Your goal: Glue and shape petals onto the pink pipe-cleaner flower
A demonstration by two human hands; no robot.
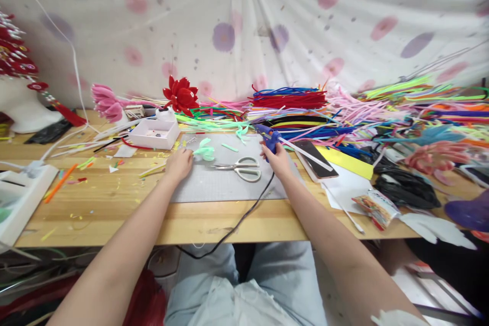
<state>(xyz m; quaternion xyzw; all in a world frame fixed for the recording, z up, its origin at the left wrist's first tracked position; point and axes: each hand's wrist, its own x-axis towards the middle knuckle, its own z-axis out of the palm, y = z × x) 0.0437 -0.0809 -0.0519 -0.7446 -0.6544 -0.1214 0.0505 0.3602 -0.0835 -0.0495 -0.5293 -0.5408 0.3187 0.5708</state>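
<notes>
My right hand (274, 158) is wrapped round a blue hot glue gun (270, 141). A long white glue stick (303, 153) sticks out of its back, and its dark cord runs down over the table edge. At the left side of the grey cutting mat (198, 188), my left hand (179, 164) is closed on the near end of a mint-green pipe-cleaner flower (205, 150); its fingertips are partly hidden. Between my hands lie scissors (247, 169) with pale handles. Beyond them are a short green strip (229, 147) and another small green curled piece (242, 133).
Bundles of coloured pipe cleaners (290, 99) line the back. A white box (155, 133), a red flower (181, 94) and a pink flower (107, 103) stand behind my left hand. Rightward lie a phone (316, 158), a yellow sheet (347, 160) and a snack packet (376, 209). Scraps litter the left.
</notes>
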